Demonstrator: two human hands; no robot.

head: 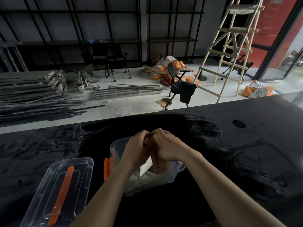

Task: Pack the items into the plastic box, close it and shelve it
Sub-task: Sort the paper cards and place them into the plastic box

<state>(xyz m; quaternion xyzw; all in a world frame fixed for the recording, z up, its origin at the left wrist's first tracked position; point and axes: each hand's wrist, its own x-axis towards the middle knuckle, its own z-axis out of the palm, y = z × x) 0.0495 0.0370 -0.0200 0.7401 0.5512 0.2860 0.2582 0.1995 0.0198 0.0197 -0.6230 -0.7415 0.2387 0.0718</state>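
Note:
A clear plastic box with an orange latch stands on the black table, just in front of me. White and green packets lie inside it. Both hands are over the box's far half, pressed together. My left hand and my right hand are closed around a brown flat item that stands upright in the box. The clear lid with an orange handle strip lies flat on the table to the left of the box.
The black table stretches wide to both sides, with a round cable hole at the right. Beyond it are an office chair, a wooden ladder, metal bars on the floor, orange sacks and dark shelving on the far wall.

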